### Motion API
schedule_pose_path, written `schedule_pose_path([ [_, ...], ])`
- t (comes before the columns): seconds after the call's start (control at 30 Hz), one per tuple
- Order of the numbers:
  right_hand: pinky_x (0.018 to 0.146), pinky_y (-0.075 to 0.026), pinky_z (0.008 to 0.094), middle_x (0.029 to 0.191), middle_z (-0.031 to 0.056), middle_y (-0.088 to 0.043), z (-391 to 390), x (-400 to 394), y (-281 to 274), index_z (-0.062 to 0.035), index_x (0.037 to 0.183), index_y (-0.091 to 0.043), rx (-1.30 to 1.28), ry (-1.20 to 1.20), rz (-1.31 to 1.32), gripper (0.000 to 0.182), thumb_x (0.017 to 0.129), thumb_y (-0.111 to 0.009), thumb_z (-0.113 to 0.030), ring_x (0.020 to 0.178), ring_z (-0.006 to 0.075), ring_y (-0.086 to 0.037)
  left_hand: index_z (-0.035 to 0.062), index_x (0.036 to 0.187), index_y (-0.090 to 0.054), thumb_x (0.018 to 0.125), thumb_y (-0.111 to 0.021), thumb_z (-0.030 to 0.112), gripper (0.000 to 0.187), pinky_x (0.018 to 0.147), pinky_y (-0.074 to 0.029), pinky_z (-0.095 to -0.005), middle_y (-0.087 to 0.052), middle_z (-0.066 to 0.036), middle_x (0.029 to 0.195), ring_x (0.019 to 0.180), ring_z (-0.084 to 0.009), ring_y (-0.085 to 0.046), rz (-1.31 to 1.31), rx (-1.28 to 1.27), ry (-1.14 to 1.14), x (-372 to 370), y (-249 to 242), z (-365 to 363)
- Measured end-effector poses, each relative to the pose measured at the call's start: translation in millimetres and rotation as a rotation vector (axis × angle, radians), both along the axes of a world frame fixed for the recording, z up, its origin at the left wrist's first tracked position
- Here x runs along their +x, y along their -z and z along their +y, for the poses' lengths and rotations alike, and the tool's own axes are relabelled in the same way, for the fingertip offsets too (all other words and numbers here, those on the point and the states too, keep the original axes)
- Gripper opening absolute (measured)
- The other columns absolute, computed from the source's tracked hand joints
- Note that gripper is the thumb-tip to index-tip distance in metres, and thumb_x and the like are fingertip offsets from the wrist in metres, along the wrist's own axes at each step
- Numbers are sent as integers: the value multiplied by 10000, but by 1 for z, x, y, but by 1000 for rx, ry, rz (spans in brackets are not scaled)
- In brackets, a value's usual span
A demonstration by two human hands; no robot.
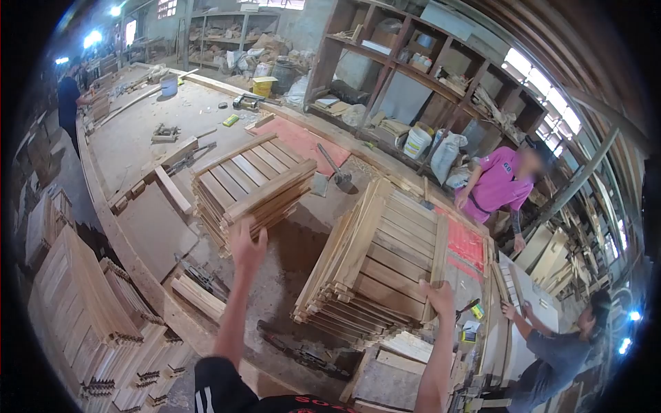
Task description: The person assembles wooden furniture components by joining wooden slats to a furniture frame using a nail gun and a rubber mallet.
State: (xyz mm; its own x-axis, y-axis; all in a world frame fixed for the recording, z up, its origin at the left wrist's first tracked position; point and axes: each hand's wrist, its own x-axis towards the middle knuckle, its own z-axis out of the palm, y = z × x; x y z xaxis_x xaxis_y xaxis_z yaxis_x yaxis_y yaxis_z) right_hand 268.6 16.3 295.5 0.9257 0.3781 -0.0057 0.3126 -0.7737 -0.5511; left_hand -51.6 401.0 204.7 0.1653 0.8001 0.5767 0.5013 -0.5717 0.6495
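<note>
My left hand (248,246) is at the near edge of a stack of slatted wooden panels (251,172), its fingers apart. At the right, my right hand (439,299) is on the near right corner of a second, taller stack of slatted panels (392,251); its thumb and fingers are around the top panel's edge. Between the two stacks, a hammer (333,165) lies on the bench with its head toward me.
The long workbench (131,117) bears clamps, a yellow box (231,120) and a bucket (169,85). More panels (82,296) are stacked at the lower left. A person in pink (499,182) and one in grey (554,354) are at the right; shelves (427,79) stand behind.
</note>
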Motion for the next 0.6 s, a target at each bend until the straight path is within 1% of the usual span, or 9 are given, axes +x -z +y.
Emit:
schedule_pose_path([
  [0.03,771,-501,390,910,195,-686,-3,3,3,41,1044,-652,-3,1,-18,634,765,-743,-521,870,256,-664,7,1053,-654,877,-669,236,290,809,-500,-394,-682,-121,992,914,-255,-647,-171,-121,164,-13,3,-35],
  [0.07,783,-505,410,927,199,-691,-6,3,2,12,1035,-667,-5,-14,7,581,762,-740,-496,883,296,-668,-8,869,-678,904,-631,171,188,699,-502,-299,-664,-59,742,695,-171,-633,-385,-240,284,-24,-8,-78],
  [0.13,806,-512,450,961,206,-702,-14,5,-3,-46,1016,-696,1,-20,55,477,758,-733,-446,910,377,-677,-9,852,-667,929,-586,142,188,651,-474,-269,-669,-60,771,700,-117,-607,-607,-523,544,-49,7,-149],
  [0.2,766,-518,465,940,227,-694,-26,31,19,-36,1041,-678,-270,-25,-48,507,747,-735,-445,877,397,-677,-4,854,-662,944,-560,139,197,658,-485,-270,-676,-68,781,717,-125,-622,-491,-451,386,-52,-9,-226],
  [0.27,767,-520,469,935,245,-686,-34,-9,-16,-41,1060,-669,-214,102,-190,499,744,-733,-422,888,403,-673,-1,975,-660,954,-539,129,179,698,-502,-264,-689,-74,839,752,-146,-644,-513,-622,407,-39,3,-286],
  [0.33,748,-519,461,904,245,-684,-50,-53,-43,-21,1064,-659,-103,155,-254,492,733,-744,-375,872,394,-673,9,1193,-586,978,-520,259,336,814,-512,-345,-676,-127,1034,931,-200,-646,-572,-1051,735,-21,-26,-328],
  [0.4,709,-516,440,848,230,-687,-83,-86,-52,27,1053,-647,51,148,-250,488,713,-768,-302,829,370,-678,76,1383,-449,975,-481,438,546,929,-466,-467,-562,-141,1296,1169,-257,-549,-723,-1635,1038,2,-20,-355],
  [0.5,730,-537,430,896,210,-691,-127,-139,-29,30,1247,-517,376,103,-307,648,729,-744,-286,859,376,-681,150,1448,-374,930,-466,588,685,1022,-385,-539,-428,-110,1445,1306,-300,-421,-1480,-1889,788,49,-33,-378],
  [0.6,686,-528,394,845,160,-665,-169,-180,29,47,1343,-404,567,237,-107,761,732,-760,-235,756,299,-664,206,1463,-358,878,-527,628,741,1059,-355,-541,-397,-74,1472,1324,-315,-396,-1434,-1748,545,52,-11,-407],
])
